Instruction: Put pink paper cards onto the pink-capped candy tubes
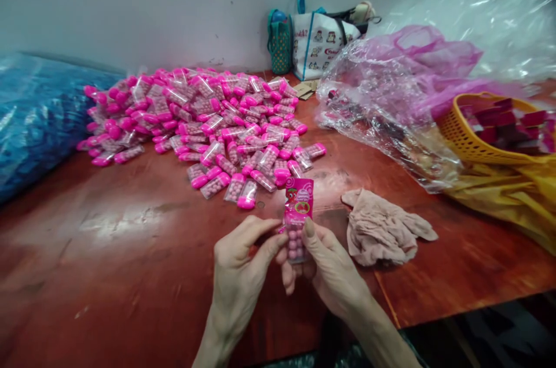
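Near the front of the table, my right hand (330, 263) is closed on a small clear candy box (295, 245) full of round pink candies, with its thumb along the side. A printed magenta sleeve (299, 197) stands upright over the upper end of the box and hides that end. The fingers of my left hand (245, 258) are pinched together at the sleeve's lower left edge, where a bit of pink shows between them. Just beyond my hands, a large heap of similar candy boxes (234, 124) with bright pink caps spreads over the table.
A crumpled beige cloth (382, 229) lies right of my hands. Farther right are clear and pink plastic bags (391, 78) and a yellow basket (473, 142) of magenta sleeves. A blue bag (39, 119) stands left; a white tote (319, 46) leans by the wall.
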Motion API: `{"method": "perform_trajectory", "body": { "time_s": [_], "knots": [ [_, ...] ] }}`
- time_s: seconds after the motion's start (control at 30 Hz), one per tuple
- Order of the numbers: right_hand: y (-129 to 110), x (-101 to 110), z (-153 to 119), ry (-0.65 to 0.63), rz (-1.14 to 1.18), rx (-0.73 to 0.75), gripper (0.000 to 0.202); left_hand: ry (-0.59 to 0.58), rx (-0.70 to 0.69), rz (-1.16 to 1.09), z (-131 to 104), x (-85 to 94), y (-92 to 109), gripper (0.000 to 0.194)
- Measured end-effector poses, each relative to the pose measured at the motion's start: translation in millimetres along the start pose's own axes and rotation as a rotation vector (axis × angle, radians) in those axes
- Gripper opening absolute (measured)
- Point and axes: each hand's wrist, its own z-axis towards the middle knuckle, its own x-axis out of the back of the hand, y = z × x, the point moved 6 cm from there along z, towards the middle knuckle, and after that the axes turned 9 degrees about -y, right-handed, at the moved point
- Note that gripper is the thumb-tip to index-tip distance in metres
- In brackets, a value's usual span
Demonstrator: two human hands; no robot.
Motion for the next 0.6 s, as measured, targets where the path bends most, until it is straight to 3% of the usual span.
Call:
{"method": "perform_trajectory", "body": {
  "time_s": [0.17, 0.4, 0.6],
  "knots": [
    [4.7, -3.3, -1.6, -0.057, -0.015, 0.000, 0.039, -0.079, -0.043, -0.007, 7.1, -3.4, 5.9, 0.010],
    [9.3, 0.6, 2.0, -0.049, 0.012, 0.007, 0.033, -0.194, -0.159, 0.207, 9.8, -4.9, 14.7, 0.012],
    [7.6, 4.6, 2.7, -0.036, 0.002, 0.006, 0.030, -0.227, -0.192, 0.348, 16.7, -9.2, 23.8, 0.014]
  ]
}}
